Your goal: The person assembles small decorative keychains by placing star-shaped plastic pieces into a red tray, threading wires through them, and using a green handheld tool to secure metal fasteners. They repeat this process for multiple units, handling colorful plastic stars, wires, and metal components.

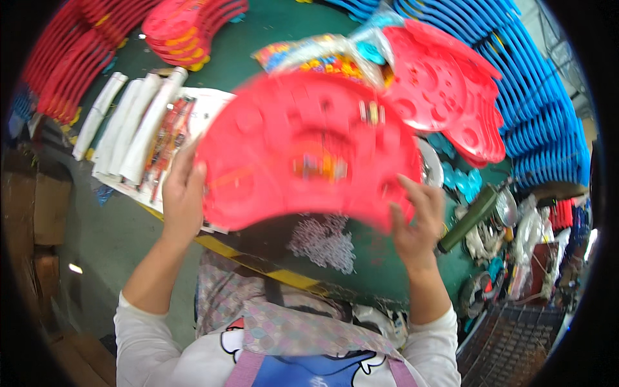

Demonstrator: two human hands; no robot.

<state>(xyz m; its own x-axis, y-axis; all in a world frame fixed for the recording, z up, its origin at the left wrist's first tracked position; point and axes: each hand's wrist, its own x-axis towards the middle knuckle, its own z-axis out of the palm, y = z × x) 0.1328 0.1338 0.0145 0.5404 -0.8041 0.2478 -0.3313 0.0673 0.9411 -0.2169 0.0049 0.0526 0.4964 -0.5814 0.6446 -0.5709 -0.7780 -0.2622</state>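
A red, kidney-shaped moulded plastic tray (pixel 264 142) with round recesses is held up over the green table and blurred by motion. Along its left edge, my left hand (pixel 184 193) grips it, thumb on the upper face and the other fingers partly hidden. My right hand (pixel 418 219) holds the right end, its fingers bent at the rim and smeared. An orange and yellow patch (pixel 320 168) shows at the tray's middle. Under its near edge lies a pile of small pale, clear pieces (pixel 324 242) on the table.
Stacked red trays (pixel 445 84) and stacked blue plastic parts (pixel 541 103) stand at the right. White paper rolls (pixel 145 129) lie left. A green cylindrical tool (pixel 469 219) rests beside my right hand. Yellow-black tape (pixel 284 274) marks the table's near edge (pixel 374 293).
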